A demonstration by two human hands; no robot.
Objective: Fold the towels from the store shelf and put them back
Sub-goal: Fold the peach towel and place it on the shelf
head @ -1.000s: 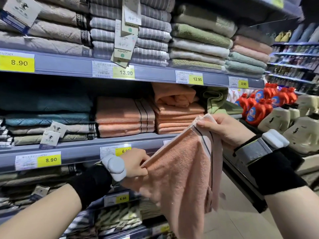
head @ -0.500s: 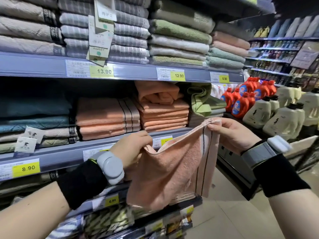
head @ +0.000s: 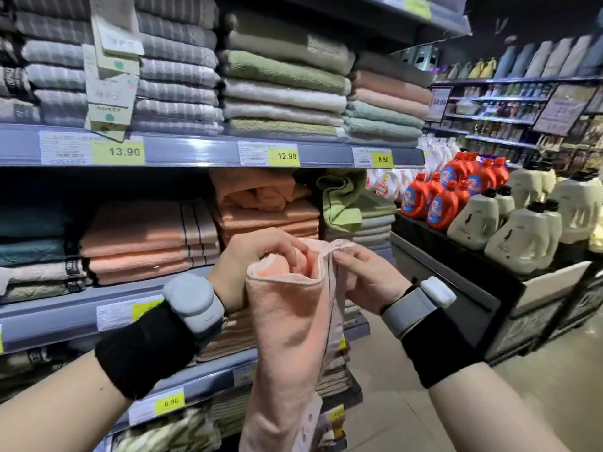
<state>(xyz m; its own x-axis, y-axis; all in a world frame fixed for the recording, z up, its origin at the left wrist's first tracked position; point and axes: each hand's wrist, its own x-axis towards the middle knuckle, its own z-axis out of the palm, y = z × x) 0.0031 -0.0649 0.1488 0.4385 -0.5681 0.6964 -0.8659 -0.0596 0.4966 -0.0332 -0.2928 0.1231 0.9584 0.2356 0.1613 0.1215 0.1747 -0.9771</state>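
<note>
One pink towel (head: 287, 337) hung in front of the middle shelf (head: 65, 313), held up by two hands close together at its top edge. Left hand (head: 254, 259) gripped the folded-over top, fingers curled into it. Right hand (head: 372, 282) pinched the striped edge just beside it. The towel's lower end ran out of view. Upper shelf rail (head: 202, 151) carried three yellow price tags (head: 283, 155). One striped peach stack (head: 137, 243) sat behind the left hand. Open floor (head: 385, 402) lay to the right, up to the detergent display (head: 473, 220).
</note>
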